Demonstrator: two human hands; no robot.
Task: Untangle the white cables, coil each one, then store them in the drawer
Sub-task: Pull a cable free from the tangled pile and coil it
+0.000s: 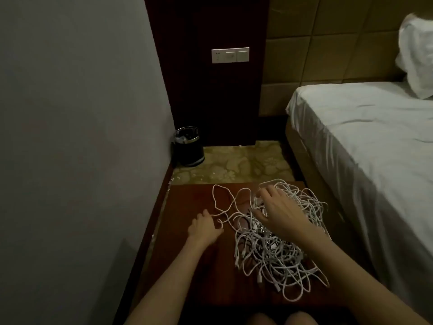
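there, left grip (203, 227) curled round a strand, right grip (276, 208) spread over white cables (276, 252)

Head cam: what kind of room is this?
Probably a hotel bedroom: a bed with white sheets and a pillow, a padded headboard wall, and a small bin in the corner on patterned carpet.

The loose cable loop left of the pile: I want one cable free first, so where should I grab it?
Pinch the loose loop on its bare far arc, coming from the left. There it lies alone on the table, clear of the pile.
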